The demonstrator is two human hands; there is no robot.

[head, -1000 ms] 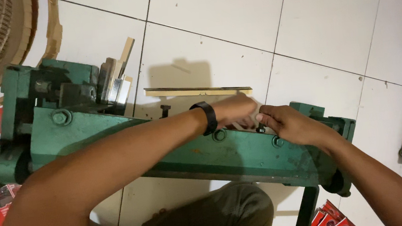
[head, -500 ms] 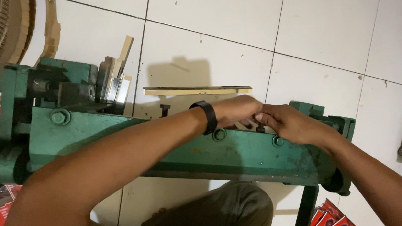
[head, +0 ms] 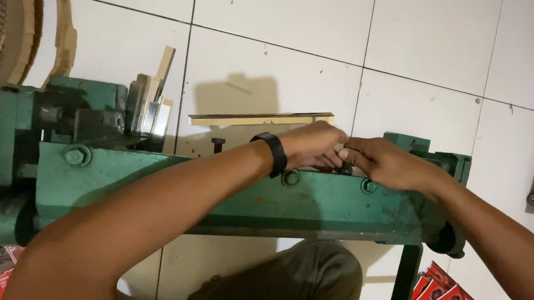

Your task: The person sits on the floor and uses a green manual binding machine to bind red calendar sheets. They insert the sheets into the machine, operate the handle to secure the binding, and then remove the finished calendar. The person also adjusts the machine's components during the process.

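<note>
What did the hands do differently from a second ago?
Almost nothing changed. The left hand and right hand stay pressed together on top of the green metal machine, fingertips meeting at the same spot. The thin wooden strip behind them has not moved. What the fingers pinch is hidden.

whatever the fingers (head: 333,158) pinch atop the green machine (head: 324,200) stays hidden.

Green metal bench machine (head: 298,205) (paint worn), lying across white tiles
</note>
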